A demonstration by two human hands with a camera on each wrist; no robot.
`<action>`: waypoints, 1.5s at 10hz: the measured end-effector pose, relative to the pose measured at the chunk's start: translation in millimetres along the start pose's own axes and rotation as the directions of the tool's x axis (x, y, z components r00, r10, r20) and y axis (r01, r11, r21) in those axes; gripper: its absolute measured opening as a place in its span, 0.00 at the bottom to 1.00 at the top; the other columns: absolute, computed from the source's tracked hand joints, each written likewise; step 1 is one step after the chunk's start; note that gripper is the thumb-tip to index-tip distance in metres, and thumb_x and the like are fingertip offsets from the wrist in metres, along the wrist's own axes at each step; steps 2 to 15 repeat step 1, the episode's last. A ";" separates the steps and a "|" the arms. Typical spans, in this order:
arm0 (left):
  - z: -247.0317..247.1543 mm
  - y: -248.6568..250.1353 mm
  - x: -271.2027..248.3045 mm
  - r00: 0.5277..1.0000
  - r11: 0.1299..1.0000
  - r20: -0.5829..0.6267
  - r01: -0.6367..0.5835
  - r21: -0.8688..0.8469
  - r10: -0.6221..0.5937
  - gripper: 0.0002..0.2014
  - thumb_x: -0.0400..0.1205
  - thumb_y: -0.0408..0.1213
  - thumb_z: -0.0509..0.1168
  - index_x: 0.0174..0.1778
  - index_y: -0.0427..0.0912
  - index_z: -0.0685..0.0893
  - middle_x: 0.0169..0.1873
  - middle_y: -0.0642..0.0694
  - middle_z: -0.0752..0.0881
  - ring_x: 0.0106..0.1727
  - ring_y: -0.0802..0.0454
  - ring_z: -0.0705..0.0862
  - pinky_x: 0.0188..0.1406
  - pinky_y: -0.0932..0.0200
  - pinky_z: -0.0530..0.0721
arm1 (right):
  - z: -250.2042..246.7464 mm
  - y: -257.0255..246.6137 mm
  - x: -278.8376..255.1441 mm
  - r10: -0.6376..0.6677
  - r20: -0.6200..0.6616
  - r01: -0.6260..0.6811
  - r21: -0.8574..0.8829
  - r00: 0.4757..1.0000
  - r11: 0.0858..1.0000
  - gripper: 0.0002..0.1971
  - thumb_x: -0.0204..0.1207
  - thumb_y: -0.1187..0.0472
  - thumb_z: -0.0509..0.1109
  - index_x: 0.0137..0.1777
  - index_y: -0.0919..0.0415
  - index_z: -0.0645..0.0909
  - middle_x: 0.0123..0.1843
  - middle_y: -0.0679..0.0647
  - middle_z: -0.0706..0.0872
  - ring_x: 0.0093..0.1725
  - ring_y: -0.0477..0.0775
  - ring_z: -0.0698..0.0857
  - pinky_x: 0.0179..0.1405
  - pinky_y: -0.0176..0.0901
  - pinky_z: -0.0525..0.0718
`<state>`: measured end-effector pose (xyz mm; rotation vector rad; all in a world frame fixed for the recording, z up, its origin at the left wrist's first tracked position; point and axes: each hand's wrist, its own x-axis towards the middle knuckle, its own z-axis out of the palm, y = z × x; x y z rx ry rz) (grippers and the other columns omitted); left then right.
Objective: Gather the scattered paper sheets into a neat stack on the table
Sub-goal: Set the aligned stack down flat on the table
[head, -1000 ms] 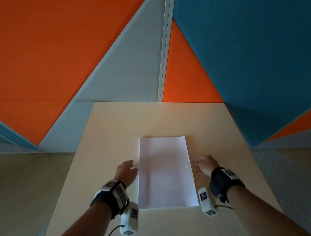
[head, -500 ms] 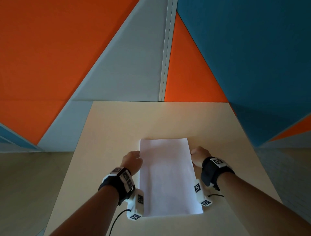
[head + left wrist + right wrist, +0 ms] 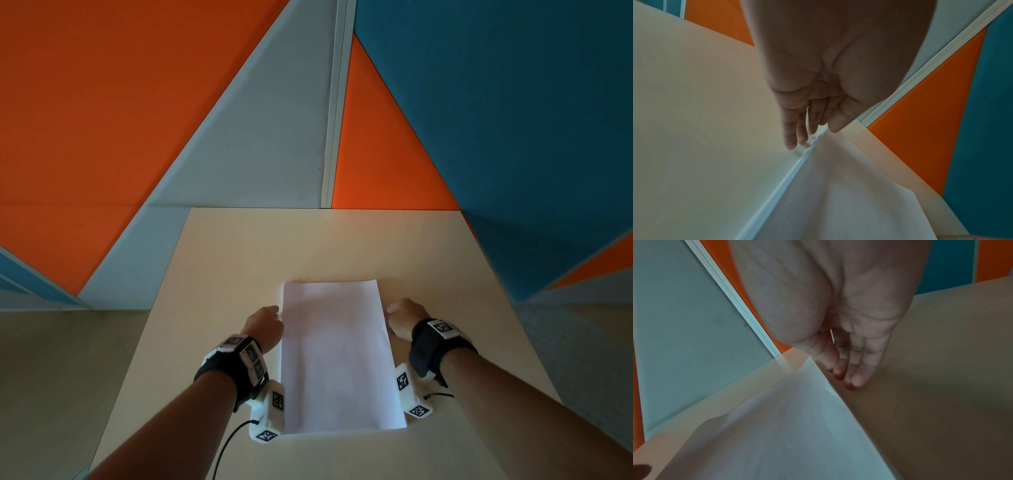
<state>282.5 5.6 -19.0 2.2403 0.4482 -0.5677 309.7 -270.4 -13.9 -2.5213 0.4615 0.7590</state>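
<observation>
In the head view the left hand (image 3: 263,327) shows only its back, its fingertips hidden at the nine o'clock edge of the paper stack (image 3: 337,356); the right hand (image 3: 404,320) likewise hides its fingers at the three o'clock edge; how many sheets lie in the stack cannot be told; the table (image 3: 239,260) is cut off at six o'clock; both forearms run out of the picture at the bottom. In the left wrist view the stack (image 3: 838,194) runs off at six o'clock, and its edge is blurred; in the right wrist view the stack (image 3: 789,426) is cut off at six o'clock too; a dark blurred shape at the eight o'clock corner cannot be identified.
</observation>
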 end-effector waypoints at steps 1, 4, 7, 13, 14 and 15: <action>-0.2 -5.9 -6.2 0.999 0.999 -0.033 -0.020 0.026 0.021 0.24 0.81 0.27 0.58 0.75 0.41 0.74 0.73 0.43 0.78 0.73 0.45 0.76 0.74 0.56 0.71 | -5.1 5.6 -14.8 -0.001 -0.031 0.002 0.037 1.000 0.999 0.19 0.83 0.65 0.56 0.70 0.64 0.80 0.72 0.62 0.82 0.70 0.64 0.80 0.69 0.50 0.78; -0.2 -5.9 -6.2 0.999 0.999 -0.033 -0.020 0.026 0.021 0.24 0.81 0.27 0.58 0.75 0.41 0.74 0.73 0.43 0.78 0.73 0.45 0.76 0.74 0.56 0.71 | -5.1 5.6 -14.8 -0.001 -0.031 0.002 0.037 1.000 0.999 0.19 0.83 0.65 0.56 0.70 0.64 0.80 0.72 0.62 0.82 0.70 0.64 0.80 0.69 0.50 0.78; -0.2 -5.9 -6.2 0.999 0.999 -0.033 -0.020 0.026 0.021 0.24 0.81 0.27 0.58 0.75 0.41 0.74 0.73 0.43 0.78 0.73 0.45 0.76 0.74 0.56 0.71 | -5.1 5.6 -14.8 -0.001 -0.031 0.002 0.037 1.000 0.999 0.19 0.83 0.65 0.56 0.70 0.64 0.80 0.72 0.62 0.82 0.70 0.64 0.80 0.69 0.50 0.78; -0.2 -5.9 -6.2 0.999 0.999 -0.033 -0.020 0.026 0.021 0.24 0.81 0.27 0.58 0.75 0.41 0.74 0.73 0.43 0.78 0.73 0.45 0.76 0.74 0.56 0.71 | -5.1 5.6 -14.8 -0.001 -0.031 0.002 0.037 1.000 0.999 0.19 0.83 0.65 0.56 0.70 0.64 0.80 0.72 0.62 0.82 0.70 0.64 0.80 0.69 0.50 0.78; -0.2 -5.9 -6.2 0.999 0.999 -0.033 -0.020 0.026 0.021 0.24 0.81 0.27 0.58 0.75 0.41 0.74 0.73 0.43 0.78 0.73 0.45 0.76 0.74 0.56 0.71 | -5.1 5.6 -14.8 -0.001 -0.031 0.002 0.037 1.000 0.999 0.19 0.83 0.65 0.56 0.70 0.64 0.80 0.72 0.62 0.82 0.70 0.64 0.80 0.69 0.50 0.78; -0.2 -5.9 -6.2 0.999 0.999 -0.033 -0.020 0.026 0.021 0.24 0.81 0.27 0.58 0.75 0.41 0.74 0.73 0.43 0.78 0.73 0.45 0.76 0.74 0.56 0.71 | -5.1 5.6 -14.8 -0.001 -0.031 0.002 0.037 1.000 0.999 0.19 0.83 0.65 0.56 0.70 0.64 0.80 0.72 0.62 0.82 0.70 0.64 0.80 0.69 0.50 0.78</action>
